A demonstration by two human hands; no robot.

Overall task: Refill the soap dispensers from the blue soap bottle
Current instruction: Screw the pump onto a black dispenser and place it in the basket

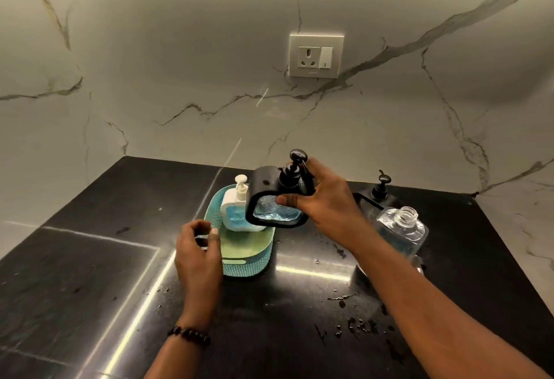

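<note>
Overhead, a wet black counter (90,273) meets marble walls (150,78) with a socket (316,55). Raised above it, the right hand (323,198) clamps a black soap dispenser (278,195), blue soap inside. Left hand (198,255) hovers curled, holding nothing, beside a teal basket (248,261). An uncapped clear bottle (401,228) stands right.

Landmark: teal basket (239,261) on the black counter (90,273).
Left of basket: bare counter.
In front: open, wet spots.
Right: clear bottle (401,228), second dispenser (379,191).
Above: held dispenser (278,195).
</note>
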